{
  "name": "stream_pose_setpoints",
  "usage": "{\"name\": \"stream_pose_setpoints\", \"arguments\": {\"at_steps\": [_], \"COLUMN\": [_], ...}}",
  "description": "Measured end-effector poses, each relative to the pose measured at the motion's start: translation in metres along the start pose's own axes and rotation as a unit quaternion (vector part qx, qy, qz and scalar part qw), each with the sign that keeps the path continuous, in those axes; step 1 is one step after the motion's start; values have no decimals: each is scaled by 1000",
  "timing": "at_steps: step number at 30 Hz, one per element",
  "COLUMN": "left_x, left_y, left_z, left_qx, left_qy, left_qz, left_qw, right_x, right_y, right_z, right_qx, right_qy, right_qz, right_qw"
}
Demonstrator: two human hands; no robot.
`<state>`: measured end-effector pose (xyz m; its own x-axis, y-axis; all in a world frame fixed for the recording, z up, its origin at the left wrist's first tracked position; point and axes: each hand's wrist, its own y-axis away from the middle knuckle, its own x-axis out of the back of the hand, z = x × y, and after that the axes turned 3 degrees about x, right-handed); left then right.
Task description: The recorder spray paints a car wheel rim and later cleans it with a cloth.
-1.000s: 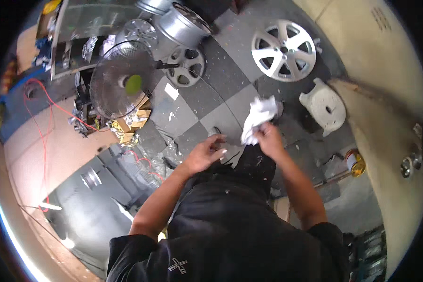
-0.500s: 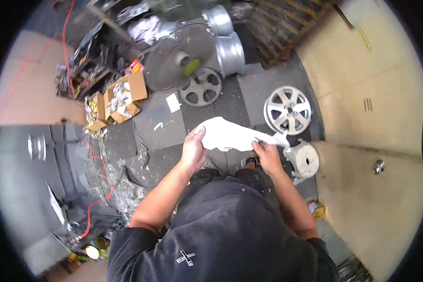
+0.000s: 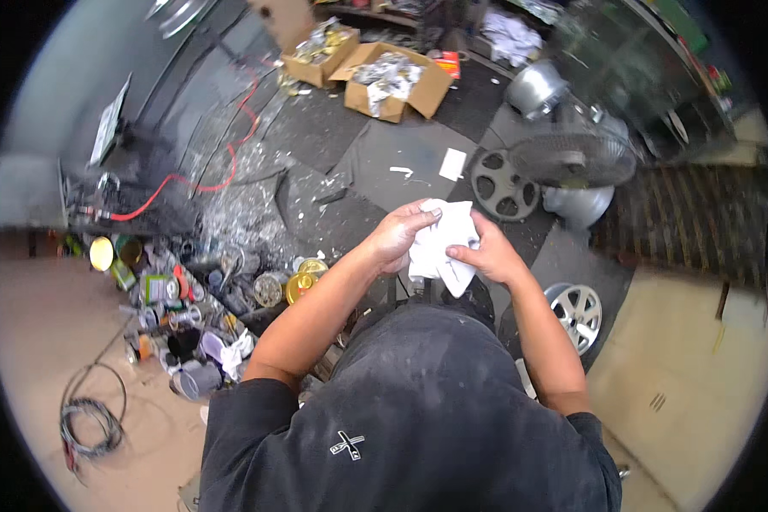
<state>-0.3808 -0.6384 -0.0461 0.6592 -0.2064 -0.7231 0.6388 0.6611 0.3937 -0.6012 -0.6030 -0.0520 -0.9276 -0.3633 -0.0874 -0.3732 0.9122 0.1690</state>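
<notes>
White cloth [image 3: 442,247] sits bunched between both hands, left hand [image 3: 398,236] fingers curled over its top, right hand [image 3: 486,253] pinching its side.

Head-worn fisheye, looking straight down, close

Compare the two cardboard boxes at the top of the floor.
The larger cardboard box lies nearer the middle; the smaller cardboard box lies to its left, farther up. The larger one holds mostly white and grey scraps, the smaller one more yellowish bits. Both are brown, open-topped, filled, and sit side by side on the dark floor.
</notes>
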Motion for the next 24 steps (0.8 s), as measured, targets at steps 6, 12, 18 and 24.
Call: {"name": "stream_pose_setpoints", "arguments": {"at_steps": [6, 12, 18, 24], "left_x": [109, 151, 226, 318], "left_y": [44, 34, -2, 53], "left_z": [56, 70, 173, 252], "left_qx": [-120, -28, -64, -79], "left_qy": [-54, -305, -275, -316], "left_qz": [229, 280, 342, 577], "left_qw": [965, 910, 896, 749], "right_x": [-47, -70, -80, -108], "right_y": [-86, -188, -364, -566], "right_z": [-4, 17, 8, -71], "right_qx": [-110, 25, -162, -58], "right_qy": [90, -114, -341, -2], "right_qz": [-147, -112, -148, -283], "right_qw": [979, 987, 914, 957]}}
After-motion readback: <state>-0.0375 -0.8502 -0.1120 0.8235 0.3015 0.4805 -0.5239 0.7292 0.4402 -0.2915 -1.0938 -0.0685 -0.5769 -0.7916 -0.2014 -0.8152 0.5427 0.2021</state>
